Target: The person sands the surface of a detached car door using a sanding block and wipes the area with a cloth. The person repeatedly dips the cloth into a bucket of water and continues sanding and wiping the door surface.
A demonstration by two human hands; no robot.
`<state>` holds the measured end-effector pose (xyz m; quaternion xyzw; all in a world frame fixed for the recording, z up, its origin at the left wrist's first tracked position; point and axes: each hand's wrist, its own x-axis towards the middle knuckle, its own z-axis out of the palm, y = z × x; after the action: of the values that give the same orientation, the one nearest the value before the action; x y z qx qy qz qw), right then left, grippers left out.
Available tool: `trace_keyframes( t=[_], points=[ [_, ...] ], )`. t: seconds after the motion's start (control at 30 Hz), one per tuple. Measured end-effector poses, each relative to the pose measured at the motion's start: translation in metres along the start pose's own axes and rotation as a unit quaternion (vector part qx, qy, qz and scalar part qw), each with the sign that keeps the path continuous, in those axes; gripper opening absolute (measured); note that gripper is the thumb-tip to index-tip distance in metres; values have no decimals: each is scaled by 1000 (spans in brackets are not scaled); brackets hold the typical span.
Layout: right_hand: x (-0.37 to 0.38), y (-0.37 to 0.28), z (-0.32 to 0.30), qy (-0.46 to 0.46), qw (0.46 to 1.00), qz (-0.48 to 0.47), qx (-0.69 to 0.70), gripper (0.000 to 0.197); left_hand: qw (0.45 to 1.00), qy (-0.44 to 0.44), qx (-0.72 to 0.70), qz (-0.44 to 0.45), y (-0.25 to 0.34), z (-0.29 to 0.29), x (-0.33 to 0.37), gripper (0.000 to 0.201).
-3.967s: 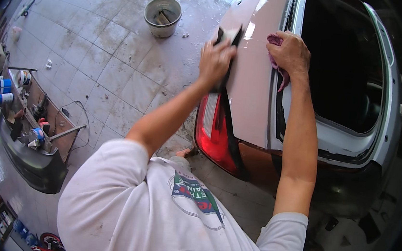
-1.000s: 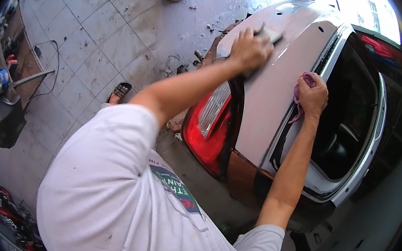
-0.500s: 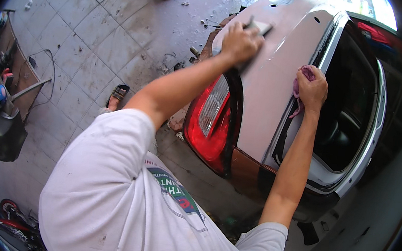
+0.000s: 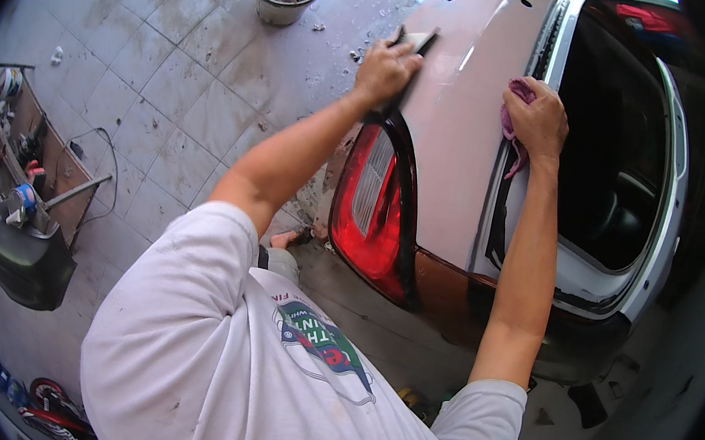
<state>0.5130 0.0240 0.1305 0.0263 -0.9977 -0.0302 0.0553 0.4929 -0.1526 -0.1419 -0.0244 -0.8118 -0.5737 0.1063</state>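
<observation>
My left hand (image 4: 386,72) is closed over a flat, dark-edged sanding block (image 4: 419,41) with a pale top. The block lies against the pale pinkish rear side panel (image 4: 459,167) of a car, near its outer edge above the red tail light (image 4: 362,212). Motion blurs the block slightly, and its underside is hidden. Bunched in my right hand (image 4: 542,124) is a purple-pink rag (image 4: 511,132), one end hanging down. This hand rests by the edge of the rear window (image 4: 611,135), where the panel meets the frame.
A grey bucket (image 4: 281,13) with something inside stands on the dirty tiled floor (image 4: 154,74). At left, a removed dark bumper (image 4: 29,269) lies with tools and cans in it. A red motorbike (image 4: 53,416) is partly visible at lower left. A wall borders the right side.
My left hand and the block have moved left across the panel toward its outer edge. The rag hand stays by the window. A foot has shifted closer to the car; the view has swung slightly.
</observation>
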Motion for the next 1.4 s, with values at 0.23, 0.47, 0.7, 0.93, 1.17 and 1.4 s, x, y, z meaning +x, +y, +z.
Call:
trace_keyframes(
  t=[0.23,0.47,0.7,0.93,1.17,1.4],
  points=[
    [4,29,3,-36,998,14,57,91,997,35,-56,37,33,-26,84,52],
    [17,52,27,34,915,99,388,110,885,-220,-25,410,241,-62,93,101],
    [34,54,49,77,916,107,378,94,987,-153,-40,1,155,-57,92,72],
    [35,56,47,147,899,85,405,75,973,-131,-187,40,39,8,10,84],
    [25,74,57,180,921,-15,344,44,973,-182,-40,134,83,-39,-97,82],
    [27,52,40,91,891,104,433,49,973,-208,7,104,88,-81,-158,79]
  ],
)
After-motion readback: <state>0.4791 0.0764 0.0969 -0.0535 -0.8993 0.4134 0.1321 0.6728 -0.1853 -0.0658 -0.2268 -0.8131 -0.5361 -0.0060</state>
